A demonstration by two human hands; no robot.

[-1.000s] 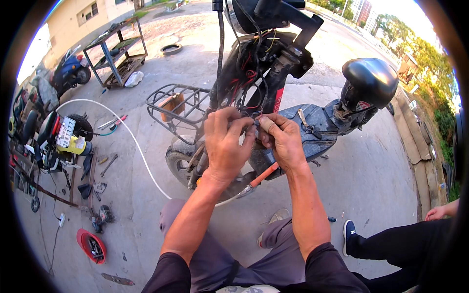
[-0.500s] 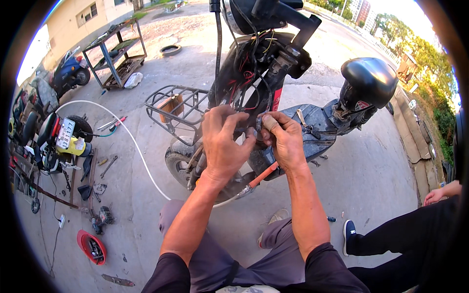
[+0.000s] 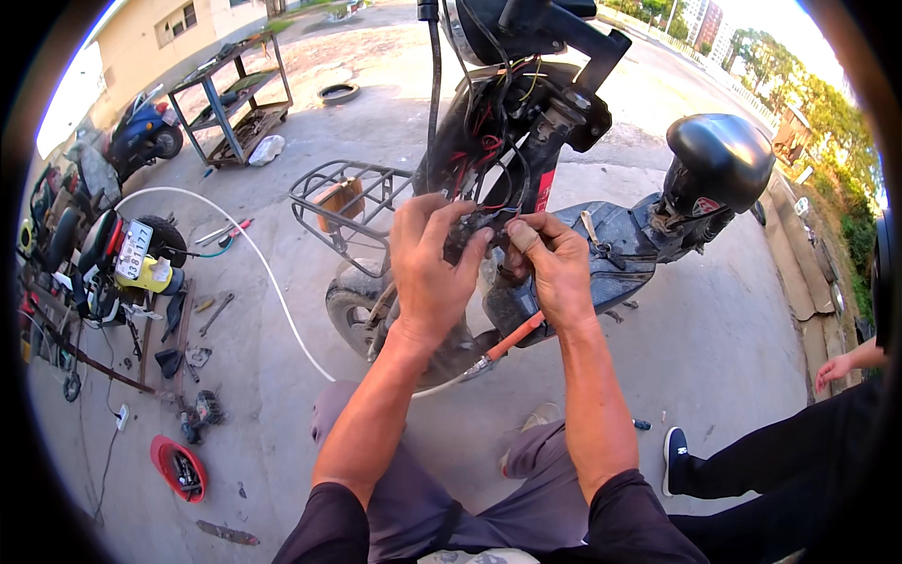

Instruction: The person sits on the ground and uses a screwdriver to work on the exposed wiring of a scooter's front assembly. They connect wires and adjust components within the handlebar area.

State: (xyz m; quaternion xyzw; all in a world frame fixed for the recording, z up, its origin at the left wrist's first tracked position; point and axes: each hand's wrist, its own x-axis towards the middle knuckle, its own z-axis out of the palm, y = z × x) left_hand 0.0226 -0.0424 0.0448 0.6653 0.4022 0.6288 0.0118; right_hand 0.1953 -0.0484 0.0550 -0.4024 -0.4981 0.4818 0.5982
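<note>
An electric scooter [image 3: 615, 249] stands before me with its front section stripped open, and red, black and yellow wires [image 3: 490, 143] hang out of it. Both hands work at the front of this opening. My left hand [image 3: 427, 268] is closed, thumb and fingers together, around a dark part whose kind I cannot make out. Close by on its right, my right hand [image 3: 556, 263] pinches a thin wire between thumb and forefinger. Thin wires [image 3: 503, 209] run across the small gap between the hands. My fingers hide the ends of these wires.
Below my right hand, an orange-handled tool [image 3: 515, 335] joins a white hose [image 3: 268, 273] curving left. A wire rack [image 3: 343, 202] sticks out left. Further left are parked scooters [image 3: 94, 254], a wrench [image 3: 216, 315] and a red bowl [image 3: 178, 468]. A person's leg [image 3: 752, 451] is at right.
The view has shifted slightly, so the scene sits a little to the right. My fingertips have drawn slightly apart, and thin wires now show between them.
</note>
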